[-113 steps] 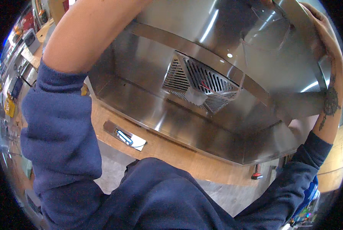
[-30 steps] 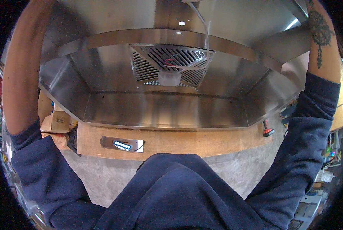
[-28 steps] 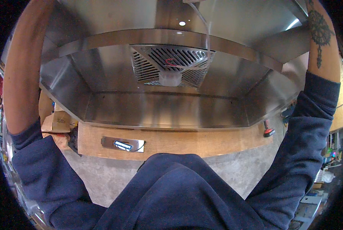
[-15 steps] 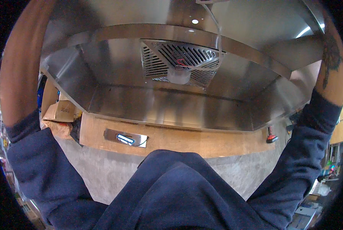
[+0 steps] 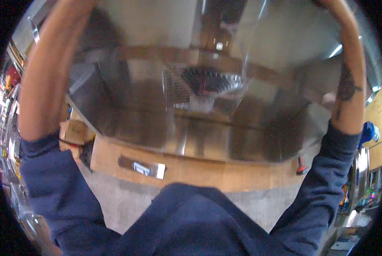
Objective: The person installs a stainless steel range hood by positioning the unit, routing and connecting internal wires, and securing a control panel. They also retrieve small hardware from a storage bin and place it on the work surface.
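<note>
Left hand: cut off by the upper edge; only the blurred left forearm (image 5: 48,81) is shown.
Right hand: lost past the same edge, above the right forearm (image 5: 356,81); its hold cannot be told.
Steel housing (image 5: 131,123): blurred below the grip, its top cut off.
Slotted vent (image 5: 216,81): smeared, below and between both hands.
Cardboard box (image 5: 75,132): partly hidden beneath the left arm.
Shelf clutter (image 5: 12,128): too small to be told apart, left of the grip.
</note>
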Available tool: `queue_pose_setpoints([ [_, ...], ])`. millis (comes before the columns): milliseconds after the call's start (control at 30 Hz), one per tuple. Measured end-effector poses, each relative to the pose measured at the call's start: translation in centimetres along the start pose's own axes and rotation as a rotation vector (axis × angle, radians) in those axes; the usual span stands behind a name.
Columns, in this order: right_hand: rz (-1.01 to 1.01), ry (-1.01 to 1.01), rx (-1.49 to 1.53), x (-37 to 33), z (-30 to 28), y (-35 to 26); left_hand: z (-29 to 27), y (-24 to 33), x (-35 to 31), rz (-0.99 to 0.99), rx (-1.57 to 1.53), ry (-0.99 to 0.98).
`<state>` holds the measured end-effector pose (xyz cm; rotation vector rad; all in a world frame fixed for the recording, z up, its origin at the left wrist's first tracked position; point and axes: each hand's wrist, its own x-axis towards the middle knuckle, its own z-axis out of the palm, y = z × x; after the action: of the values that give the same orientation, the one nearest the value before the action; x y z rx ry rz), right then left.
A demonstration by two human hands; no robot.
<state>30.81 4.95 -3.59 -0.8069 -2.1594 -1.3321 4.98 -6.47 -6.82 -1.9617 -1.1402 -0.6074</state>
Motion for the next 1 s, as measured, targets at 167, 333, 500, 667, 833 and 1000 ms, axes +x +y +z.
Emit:
queue_pose_setpoints([
  [167,-0.161,0.135,0.230,-1.0,1.1,1.7,0.7,-2.2,0.6,-0.069,-0.066,0.038],
  [333,0.078,-0.133,0.534,-2.4,-2.5,-1.0,-0.5,-1.2,-1.4,0.019,-0.016,0.090],
  [500,0.281,-0.521,0.802,-3.1,-7.0,-1.3,-3.3,1.4,-3.6,0.059,-0.052,0.037],
  [667,0.274,-0.551,0.759,-4.0,-10.1,-2.1,-4.6,2.9,-5.7,0.086,0.005,0.149],
  [833,0.274,-0.490,0.706,-5.1,-12.0,-3.2,-6.3,4.8,-7.3,0.031,-0.061,0.141],
  [1000,0.257,-0.400,0.794,-4.6,-10.0,-3.5,-7.0,4.8,-7.5,-0.015,-0.017,0.114],
])
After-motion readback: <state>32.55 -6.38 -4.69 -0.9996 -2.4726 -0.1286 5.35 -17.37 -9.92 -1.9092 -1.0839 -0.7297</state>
